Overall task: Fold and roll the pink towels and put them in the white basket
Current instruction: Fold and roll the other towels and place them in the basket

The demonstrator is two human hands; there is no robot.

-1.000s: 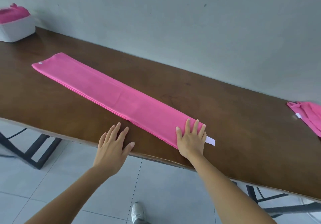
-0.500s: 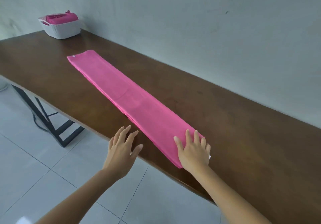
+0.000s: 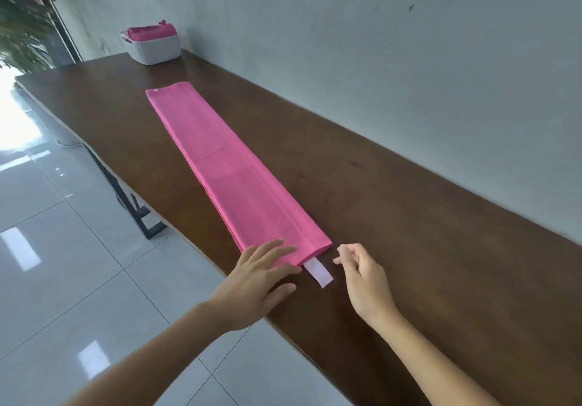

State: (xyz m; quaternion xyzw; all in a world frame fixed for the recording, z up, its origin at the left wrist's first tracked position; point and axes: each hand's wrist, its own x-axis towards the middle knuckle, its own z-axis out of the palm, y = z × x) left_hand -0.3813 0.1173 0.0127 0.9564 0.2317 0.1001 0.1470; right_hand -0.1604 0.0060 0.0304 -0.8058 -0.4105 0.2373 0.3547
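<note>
At lower centre, left hand (image 3: 258,282) lies flat, fingers straight, on the pink towel (image 3: 226,166) end; right hand (image 3: 362,276), loosely curled, holds nothing beside the label (image 3: 318,271). Towel strip spans the desk (image 3: 409,216) toward the white basket (image 3: 152,45), upper left.

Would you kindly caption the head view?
Left hand presses the folded pink towel's near end; right hand hovers beside its white tag.
</note>
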